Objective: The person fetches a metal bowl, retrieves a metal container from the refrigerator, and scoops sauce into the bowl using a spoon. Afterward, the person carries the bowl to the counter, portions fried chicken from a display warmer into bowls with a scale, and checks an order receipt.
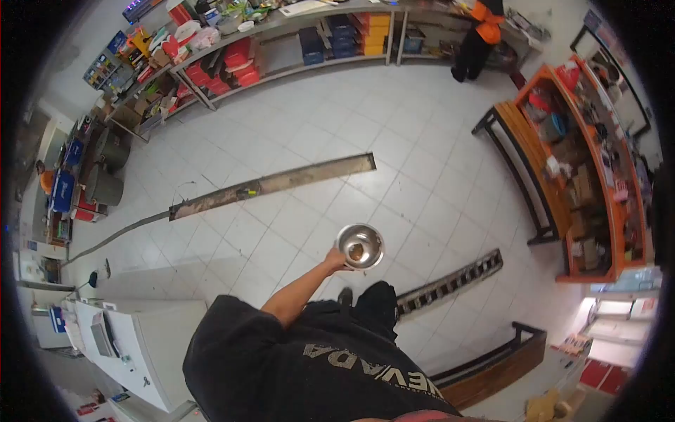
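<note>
A round metal bowl [370, 238] hangs over the tiled floor near the middle of the view. Something brown lies in its bottom, too small to make out. My left hand [337, 260] grips the bowl's rim at its left side, with the arm stretched out from a black sleeve. My right hand does not show. Below the bowl are my dark trousers and a shoe [345, 296].
A long channel [281, 184] crosses the floor ahead, and a slotted grate [450, 283] lies at the right. Wooden benches [531, 172] and an orange shelf [622, 232] stand right. A person [479, 42] is at the far metal counter [281, 21]. A white cabinet [158, 344] stands lower left.
</note>
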### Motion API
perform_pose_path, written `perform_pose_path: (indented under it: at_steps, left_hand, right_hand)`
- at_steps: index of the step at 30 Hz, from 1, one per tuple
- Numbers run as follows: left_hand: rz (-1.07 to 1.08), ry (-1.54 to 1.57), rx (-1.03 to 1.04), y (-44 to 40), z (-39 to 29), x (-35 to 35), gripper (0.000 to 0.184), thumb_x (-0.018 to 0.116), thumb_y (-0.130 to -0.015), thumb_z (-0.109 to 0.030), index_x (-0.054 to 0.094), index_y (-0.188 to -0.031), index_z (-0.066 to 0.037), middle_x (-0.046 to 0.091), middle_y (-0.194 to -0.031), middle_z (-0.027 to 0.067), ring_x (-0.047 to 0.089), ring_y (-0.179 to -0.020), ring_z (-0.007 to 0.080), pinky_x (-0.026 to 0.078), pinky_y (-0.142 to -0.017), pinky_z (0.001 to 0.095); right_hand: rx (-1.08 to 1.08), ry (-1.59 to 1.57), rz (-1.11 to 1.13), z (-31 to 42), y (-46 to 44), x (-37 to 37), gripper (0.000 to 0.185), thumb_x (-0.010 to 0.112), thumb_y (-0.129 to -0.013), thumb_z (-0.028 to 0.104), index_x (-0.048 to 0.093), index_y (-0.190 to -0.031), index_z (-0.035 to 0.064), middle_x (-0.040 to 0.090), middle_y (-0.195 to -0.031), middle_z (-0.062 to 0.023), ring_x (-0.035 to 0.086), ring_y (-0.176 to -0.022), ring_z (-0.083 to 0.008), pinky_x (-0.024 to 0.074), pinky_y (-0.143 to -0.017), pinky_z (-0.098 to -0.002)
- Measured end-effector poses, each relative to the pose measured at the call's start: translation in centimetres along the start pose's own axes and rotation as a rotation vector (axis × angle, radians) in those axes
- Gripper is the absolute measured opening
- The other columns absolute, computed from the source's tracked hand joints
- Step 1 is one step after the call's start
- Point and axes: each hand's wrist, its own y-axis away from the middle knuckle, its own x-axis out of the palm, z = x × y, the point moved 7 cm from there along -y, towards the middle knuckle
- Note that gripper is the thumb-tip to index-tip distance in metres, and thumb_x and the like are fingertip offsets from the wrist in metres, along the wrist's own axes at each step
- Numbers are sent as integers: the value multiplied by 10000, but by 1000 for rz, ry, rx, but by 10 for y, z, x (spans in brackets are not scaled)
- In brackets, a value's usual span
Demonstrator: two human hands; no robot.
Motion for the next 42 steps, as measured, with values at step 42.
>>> perform_pose_path:
  at_steps: [42]
  left_hand:
    - [0,232,406,-973,-1319,-141,308,460,-967,-54,433,-1265,17,580,-1185,182,662,-978,304,618,-789,438]
  right_hand:
    - [-502,1336,479,793,-149,1465,375,552,-922,335,634,-995,-23,661,-847,-133,645,-663,-213,516,-523,-336]
